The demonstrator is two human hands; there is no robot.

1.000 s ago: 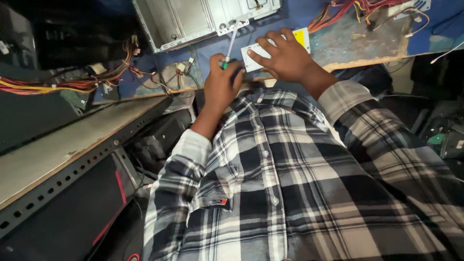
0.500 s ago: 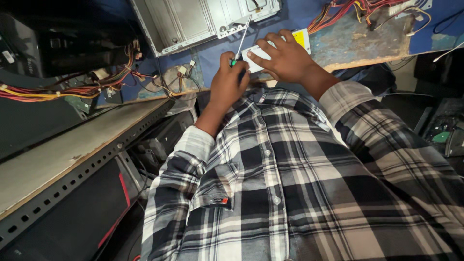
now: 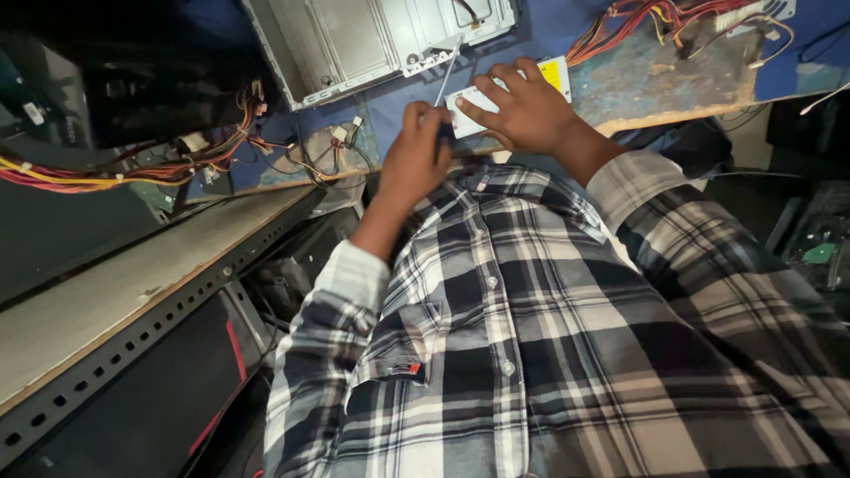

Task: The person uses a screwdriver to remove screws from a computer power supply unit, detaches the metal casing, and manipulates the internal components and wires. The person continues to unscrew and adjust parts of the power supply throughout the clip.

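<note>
A screwdriver [image 3: 445,88] is gripped in the left hand [image 3: 416,159], the fist clenched around the dark handle and the slim shaft angled up toward the edge of a grey metal chassis [image 3: 354,40]. The right hand [image 3: 527,111] is laid flat, fingers spread, on a small white rectangular unit with a yellow end [image 3: 556,73]; nothing is enclosed in it, the unit is only pressed down. The unit lies at the near edge of the bench, just beside the chassis and touching the shaft's line.

The step is judged to be the driving or loosening of a screw at the unit's far edge. For it to be done well, the shaft is best kept in line with the screw, downward pressure maintained, and the unit held still by the flat hand. Whether the tip is seated cannot be told; the tip is too small to be made out.

The bench top [image 3: 655,80] is noted as blue, worn and scuffed to bare wood at its front. Bundles of red, yellow and orange wires [image 3: 115,168] are spread at the left, and more are seen at the upper right [image 3: 637,18]. A perforated steel shelf rail [image 3: 133,350] runs below on the left. The surroundings are dim and crowded with dark casings.
</note>
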